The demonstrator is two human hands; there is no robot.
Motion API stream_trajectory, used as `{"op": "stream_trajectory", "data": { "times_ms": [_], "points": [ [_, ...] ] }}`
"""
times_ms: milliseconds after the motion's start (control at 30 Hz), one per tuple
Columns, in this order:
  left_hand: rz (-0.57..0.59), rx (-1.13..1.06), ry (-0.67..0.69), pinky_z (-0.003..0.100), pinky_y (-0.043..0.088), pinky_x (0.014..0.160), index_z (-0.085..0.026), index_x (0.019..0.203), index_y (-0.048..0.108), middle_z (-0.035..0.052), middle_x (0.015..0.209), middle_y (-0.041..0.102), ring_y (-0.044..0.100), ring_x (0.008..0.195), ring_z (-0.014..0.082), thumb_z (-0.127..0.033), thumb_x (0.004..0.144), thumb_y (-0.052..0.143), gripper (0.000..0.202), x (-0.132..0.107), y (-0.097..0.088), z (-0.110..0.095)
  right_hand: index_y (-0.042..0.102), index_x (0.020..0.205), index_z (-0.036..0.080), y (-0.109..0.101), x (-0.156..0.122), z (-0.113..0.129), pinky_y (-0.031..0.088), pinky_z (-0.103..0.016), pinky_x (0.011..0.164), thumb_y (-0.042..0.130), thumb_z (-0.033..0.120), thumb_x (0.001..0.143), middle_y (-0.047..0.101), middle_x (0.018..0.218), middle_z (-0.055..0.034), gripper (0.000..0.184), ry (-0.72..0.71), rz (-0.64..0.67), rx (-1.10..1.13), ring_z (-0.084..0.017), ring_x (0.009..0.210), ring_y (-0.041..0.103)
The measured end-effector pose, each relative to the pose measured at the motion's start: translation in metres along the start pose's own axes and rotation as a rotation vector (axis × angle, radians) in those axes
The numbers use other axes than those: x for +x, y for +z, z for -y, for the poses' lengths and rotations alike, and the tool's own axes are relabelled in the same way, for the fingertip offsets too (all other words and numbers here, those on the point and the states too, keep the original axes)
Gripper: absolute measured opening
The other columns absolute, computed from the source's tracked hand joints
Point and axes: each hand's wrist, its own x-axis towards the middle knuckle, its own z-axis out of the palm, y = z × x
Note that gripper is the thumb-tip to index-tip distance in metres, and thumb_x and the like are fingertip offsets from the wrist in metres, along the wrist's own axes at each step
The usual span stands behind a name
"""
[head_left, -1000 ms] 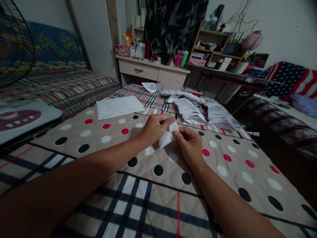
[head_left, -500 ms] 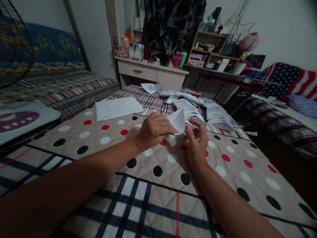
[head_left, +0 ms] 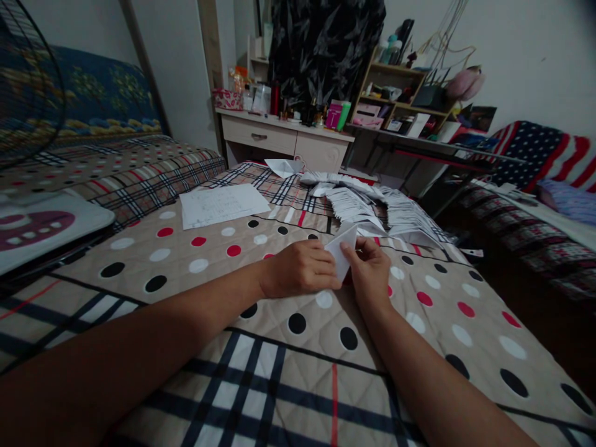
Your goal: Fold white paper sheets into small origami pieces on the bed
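Note:
Between my two hands, just above the dotted bedspread (head_left: 274,329), is a small folded piece of white paper (head_left: 341,251). My left hand (head_left: 305,268) is closed on its left side, with the fingers bent and their tips partly hidden. On the right, my right hand (head_left: 371,267) pinches the paper's edge between thumb and fingers. Behind the hands lie long rows of folded paper pieces (head_left: 356,208), packed tightly together. A sheaf of written paper sheets (head_left: 223,205) rests to the left. Farther back sits another folded white paper (head_left: 283,167).
A white dresser (head_left: 265,133) with bottles and boxes stands beyond the bed. To its right is a shelf unit (head_left: 395,99) on a desk. A fan (head_left: 32,87) and a white appliance with a maroon panel (head_left: 51,230) are at the left. The bed drops off at the right.
My left hand has shifted slightly right and down. My right thumb and fingers, apart from the paper before, have closed on it. The paper is tilted and looks narrower.

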Motion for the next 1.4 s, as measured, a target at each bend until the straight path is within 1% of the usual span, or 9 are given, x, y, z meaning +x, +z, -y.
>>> {"op": "stream_trajectory", "data": {
  "times_ms": [100,200,300,433,600,900,1067,1233,1400],
  "points": [
    [-0.044,-0.081,-0.112,0.033,0.046,0.079,-0.019,0.085,0.066,0.0034,0.085,0.072,0.064,0.089,0.017,-0.029,0.09,0.057,0.014,0.003,-0.002,-0.005,0.064,0.077,0.018,-0.001,-0.001,0.0,0.042,-0.026,0.052,0.072,0.034,0.073,0.061,0.067,0.0013,0.019,-0.081,0.0,-0.05,-0.012,0.055,0.05],
    [-0.292,-0.118,-0.387,0.034,0.047,0.079,-0.018,0.081,0.063,0.005,0.085,0.068,0.061,0.086,0.0178,-0.033,0.082,0.067,0.016,0.008,-0.002,-0.009,0.064,0.08,0.018,0.0,-0.005,0.003,0.043,-0.027,0.058,0.069,0.031,0.077,0.061,0.07,0.0005,0.014,-0.2,0.035,-0.119,-0.013,0.06,0.052],
    [-0.465,-0.156,-0.643,0.031,0.049,0.077,-0.017,0.087,0.058,0.0057,0.089,0.063,0.059,0.087,0.0176,-0.026,0.077,0.071,0.018,0.012,0.002,-0.009,0.063,0.078,0.02,0.002,-0.011,0.01,0.042,-0.027,0.058,0.067,0.026,0.079,0.058,0.072,0.0008,0.008,-0.342,0.071,-0.223,-0.013,0.062,0.05],
    [-0.523,-0.202,-0.836,0.024,0.046,0.064,-0.019,0.09,0.056,0.0008,0.084,0.062,0.058,0.075,0.0126,-0.01,0.073,0.069,0.023,0.012,0.008,-0.006,0.06,0.075,0.021,0.004,-0.016,0.02,0.039,-0.027,0.055,0.063,0.017,0.079,0.055,0.073,0.0012,0.006,-0.494,0.099,-0.315,-0.012,0.06,0.047],
    [-0.546,-0.228,-0.69,0.025,0.048,0.07,-0.017,0.075,0.059,0.0002,0.075,0.063,0.059,0.074,0.0127,0.001,0.073,0.059,0.019,0.008,0.008,-0.004,0.059,0.08,0.022,0.004,-0.016,0.026,0.041,-0.03,0.059,0.059,0.007,0.073,0.056,0.08,-0.0005,0.016,-0.607,0.099,-0.311,-0.015,0.067,0.049],
    [-0.555,-0.226,-0.568,0.026,0.05,0.072,-0.017,0.075,0.059,0.002,0.078,0.065,0.062,0.078,0.0136,0.0,0.074,0.06,0.018,0.002,0.009,-0.001,0.058,0.082,0.023,0.004,-0.018,0.029,0.044,-0.033,0.065,0.057,0.008,0.075,0.058,0.081,-0.0023,0.016,-0.71,0.105,-0.32,-0.018,0.073,0.053],
    [-0.553,-0.226,-0.545,0.027,0.051,0.072,-0.017,0.075,0.06,0.0027,0.079,0.065,0.063,0.078,0.0138,-0.001,0.074,0.061,0.017,0.001,0.008,0.0,0.058,0.085,0.023,0.003,-0.019,0.032,0.046,-0.036,0.071,0.061,0.018,0.079,0.057,0.085,-0.0039,0.008,-0.682,0.145,-0.309,-0.02,0.08,0.055],
    [-0.553,-0.232,-0.557,0.028,0.052,0.073,-0.018,0.075,0.06,0.0023,0.078,0.065,0.063,0.079,0.0143,-0.002,0.073,0.061,0.016,0.002,0.006,0.0,0.056,0.111,0.023,0.002,-0.02,0.032,0.046,-0.039,0.082,0.061,0.028,0.082,0.06,0.108,-0.008,0.029,-0.582,0.234,-0.282,-0.023,0.097,0.057],
    [-0.547,-0.211,-0.549,0.028,0.052,0.072,-0.017,0.075,0.061,0.0027,0.078,0.065,0.063,0.078,0.0142,-0.003,0.074,0.061,0.014,0.002,0.005,0.001,0.061,0.109,0.023,0.001,-0.017,0.025,0.045,-0.039,0.09,0.051,0.037,0.089,0.063,0.103,-0.006,0.026,-0.443,0.293,-0.125,-0.023,0.1,0.058]
  ]
}}
